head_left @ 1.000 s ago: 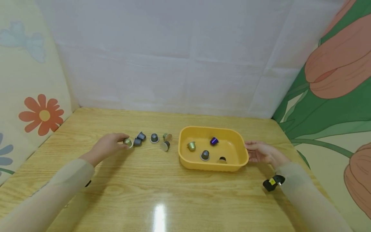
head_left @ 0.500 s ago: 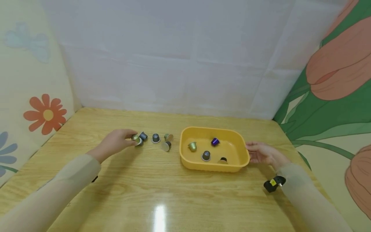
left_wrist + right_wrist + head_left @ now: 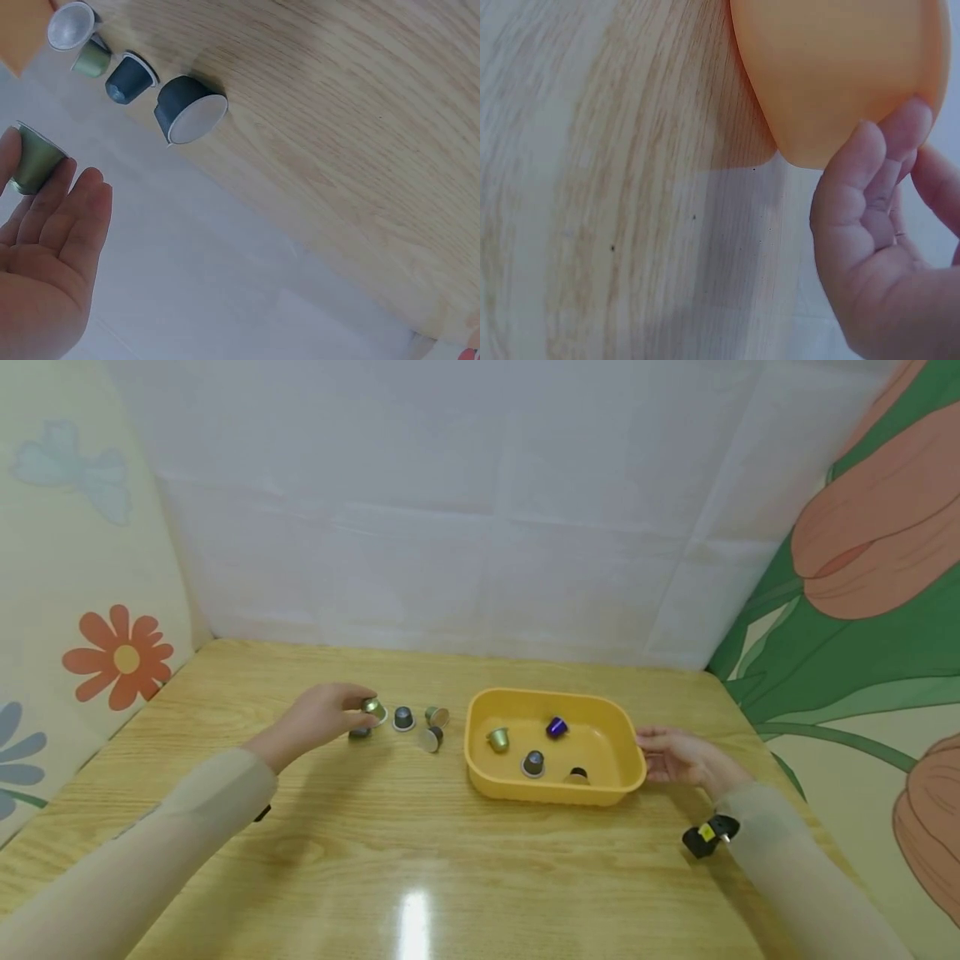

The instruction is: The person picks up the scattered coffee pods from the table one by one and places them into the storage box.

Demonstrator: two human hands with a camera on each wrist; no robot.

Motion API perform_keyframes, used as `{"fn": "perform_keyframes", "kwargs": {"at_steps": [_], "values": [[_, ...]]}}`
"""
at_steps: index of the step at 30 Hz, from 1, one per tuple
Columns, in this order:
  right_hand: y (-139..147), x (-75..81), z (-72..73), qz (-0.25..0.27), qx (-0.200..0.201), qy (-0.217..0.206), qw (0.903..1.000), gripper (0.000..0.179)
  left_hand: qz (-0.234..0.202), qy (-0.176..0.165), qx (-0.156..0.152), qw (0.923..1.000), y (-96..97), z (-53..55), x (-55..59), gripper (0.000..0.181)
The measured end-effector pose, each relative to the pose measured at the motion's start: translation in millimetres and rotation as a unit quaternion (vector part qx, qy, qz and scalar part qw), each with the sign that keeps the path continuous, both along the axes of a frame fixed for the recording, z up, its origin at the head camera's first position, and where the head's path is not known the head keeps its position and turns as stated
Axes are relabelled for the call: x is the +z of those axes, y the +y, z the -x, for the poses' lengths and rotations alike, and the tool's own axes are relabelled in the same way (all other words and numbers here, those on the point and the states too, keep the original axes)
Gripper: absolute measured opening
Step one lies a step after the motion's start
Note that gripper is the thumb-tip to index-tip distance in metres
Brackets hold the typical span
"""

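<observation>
My left hand [image 3: 322, 714] pinches a green coffee capsule [image 3: 374, 709] between thumb and fingers, above the left part of the table. The left wrist view shows this green capsule [image 3: 36, 159] at the fingertips. Partly under the hand lies a dark capsule [image 3: 360, 732]. Just right stand a grey capsule [image 3: 402, 718], a green one [image 3: 437, 717] and a dark one with its pale foil face showing [image 3: 431, 740]. At the right end of a yellow plastic bin [image 3: 555, 792], my right hand [image 3: 686, 758] rests its loosely bent fingers against the outer wall [image 3: 840, 82].
Inside the bin lie a green capsule [image 3: 498, 740], a purple one [image 3: 557, 727] and two dark ones, the nearer partly hidden by the front wall. A white cloth [image 3: 450, 527] hangs behind the wooden table [image 3: 480, 877]; printed flower panels flank it.
The left hand, holding the green capsule, has moved right and slightly away across the dark capsules, now covering part of them. The right hand and the bin stay in place.
</observation>
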State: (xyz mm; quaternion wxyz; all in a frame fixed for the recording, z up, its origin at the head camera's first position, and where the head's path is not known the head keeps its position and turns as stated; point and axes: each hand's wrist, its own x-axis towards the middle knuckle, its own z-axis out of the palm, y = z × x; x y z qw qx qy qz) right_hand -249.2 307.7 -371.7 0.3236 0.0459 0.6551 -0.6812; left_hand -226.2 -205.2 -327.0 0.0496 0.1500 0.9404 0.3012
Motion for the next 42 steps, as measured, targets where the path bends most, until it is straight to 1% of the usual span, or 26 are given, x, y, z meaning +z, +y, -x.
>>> {"fn": "perform_keyframes", "kwargs": {"at_steps": [3,10,15,22,27,31,36,42], "values": [[0,-0.2,-0.3,-0.002,-0.001,0.001,1.0000,0.020,-0.007,0.003,-0.001,1.0000,5.2,1.2,2.1,0.052],[1,-0.4,-1.1,0.006,0.002,0.000,1.0000,0.021,-0.027,-0.019,0.001,0.9994,19.7,4.6,8.1,0.055],[2,-0.3,-0.9,0.010,0.002,0.000,0.9999,0.022,-0.040,-0.019,-0.003,0.9990,28.2,6.8,12.6,0.055],[2,-0.7,-0.4,0.017,0.007,-0.001,0.9998,0.020,-0.065,-0.017,0.001,0.9978,40.2,8.4,12.6,0.053],[3,-0.3,0.2,0.018,0.009,0.000,0.9998,0.019,-0.082,-0.023,0.007,0.9963,49.5,9.4,13.4,0.054],[2,-0.5,1.0,0.017,0.010,-0.001,0.9998,0.019,-0.099,-0.033,0.004,0.9946,55.5,10.4,13.2,0.055],[2,-0.2,1.3,0.018,0.013,-0.001,0.9998,0.020,-0.112,-0.045,0.000,0.9927,59.7,10.5,13.2,0.056],[1,0.8,0.1,0.013,0.007,0.000,0.9999,0.020,-0.122,-0.053,0.003,0.9911,62.4,11.1,13.1,0.056]]}}
